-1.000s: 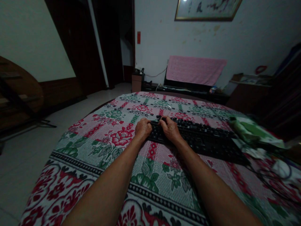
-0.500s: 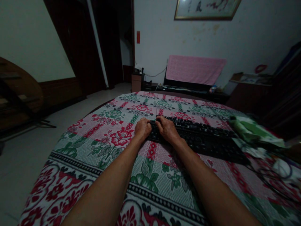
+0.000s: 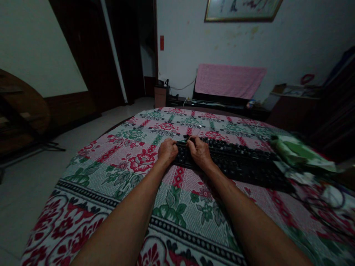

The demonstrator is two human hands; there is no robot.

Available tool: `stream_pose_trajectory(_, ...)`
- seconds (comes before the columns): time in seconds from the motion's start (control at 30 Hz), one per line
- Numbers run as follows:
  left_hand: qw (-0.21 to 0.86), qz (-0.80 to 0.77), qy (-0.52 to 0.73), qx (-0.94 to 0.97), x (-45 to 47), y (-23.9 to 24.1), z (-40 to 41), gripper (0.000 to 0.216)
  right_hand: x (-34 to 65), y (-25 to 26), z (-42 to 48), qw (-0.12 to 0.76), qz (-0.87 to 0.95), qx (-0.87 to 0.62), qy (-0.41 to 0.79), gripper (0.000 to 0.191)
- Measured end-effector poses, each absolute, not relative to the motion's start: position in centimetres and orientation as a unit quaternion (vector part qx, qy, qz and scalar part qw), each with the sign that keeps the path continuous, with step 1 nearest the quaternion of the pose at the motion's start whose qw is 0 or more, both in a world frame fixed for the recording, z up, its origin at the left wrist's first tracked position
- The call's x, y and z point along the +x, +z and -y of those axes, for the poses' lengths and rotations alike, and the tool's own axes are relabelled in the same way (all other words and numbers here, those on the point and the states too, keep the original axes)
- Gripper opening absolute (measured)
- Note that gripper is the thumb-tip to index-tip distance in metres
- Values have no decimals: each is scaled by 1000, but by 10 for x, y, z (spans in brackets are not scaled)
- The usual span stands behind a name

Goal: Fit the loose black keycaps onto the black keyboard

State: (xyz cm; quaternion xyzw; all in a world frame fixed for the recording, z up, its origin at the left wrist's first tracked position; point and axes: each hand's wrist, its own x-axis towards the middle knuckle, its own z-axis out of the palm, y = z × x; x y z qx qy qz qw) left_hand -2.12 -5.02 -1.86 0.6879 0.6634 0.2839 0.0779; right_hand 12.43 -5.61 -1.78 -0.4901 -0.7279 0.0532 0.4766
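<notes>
A black keyboard [image 3: 241, 166] lies slantwise on a floral red, green and white cloth [image 3: 133, 166]. My left hand [image 3: 167, 150] is curled closed against the keyboard's left end and holds it. My right hand [image 3: 199, 152] rests on the keys at the same end. Its fingers are bent and pressed together over the far rows. What they pinch is hidden under the knuckles. Both forearms reach in from the bottom of the view.
Green and white fabric [image 3: 296, 153] and a dark cable [image 3: 321, 207] lie to the right of the keyboard. A pink towel [image 3: 230, 80] covers a low unit by the far wall. There is tiled floor [image 3: 27, 184] on the left, and a dark doorway behind it.
My right hand shifted slightly left along the keyboard's end and came back. My left hand has stayed at the left edge. The keyboard has not visibly moved.
</notes>
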Motion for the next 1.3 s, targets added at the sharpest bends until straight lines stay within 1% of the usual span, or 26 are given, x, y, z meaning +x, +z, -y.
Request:
stream_pose_trajectory(0.13, 81, -665, 276, 689, -20, -16, 52, 36, 123, -16, 54, 482, 725, -489, 52, 18)
stream_pose_trajectory(0.33, 81, -667, 275, 688, -20, -13, 54, 37, 120, -12, 55, 457, 773, -440, -9, 16)
stream_pose_trajectory(0.47, 84, -662, 278, 691, -19, -15, 53, 36, 120, -11, 60, 455, 786, -419, -15, 15)
stream_pose_trajectory(0.53, 86, -659, 283, 692, -19, -16, 53, 35, 121, -10, 61, 471, 773, -426, -8, 14)
stream_pose_trajectory(0.7, 83, -655, 300, 689, -19, -21, 51, 34, 127, -1, 60, 550, 683, -479, 37, 17)
stream_pose_trajectory(0.83, 76, -640, 331, 689, -20, -21, 51, 33, 132, 0, 60, 544, 683, -484, 51, 17)
stream_pose_trajectory(0.97, 47, -549, 380, 743, -16, -15, 52, 32, 136, -3, 60, 552, 673, -488, 68, 19)
stream_pose_trajectory(1.1, 114, -464, 365, 799, -10, -13, 53, 35, 137, -6, 59, 566, 666, -474, 108, 20)
stream_pose_trajectory(1.2, 140, -464, 357, 799, -10, -13, 53, 31, 136, -7, 59, 580, 659, -460, 136, 20)
stream_pose_trajectory(1.3, 144, -478, 336, 799, -10, -10, 54, 30, 135, -6, 63, 577, 669, -444, 149, 17)
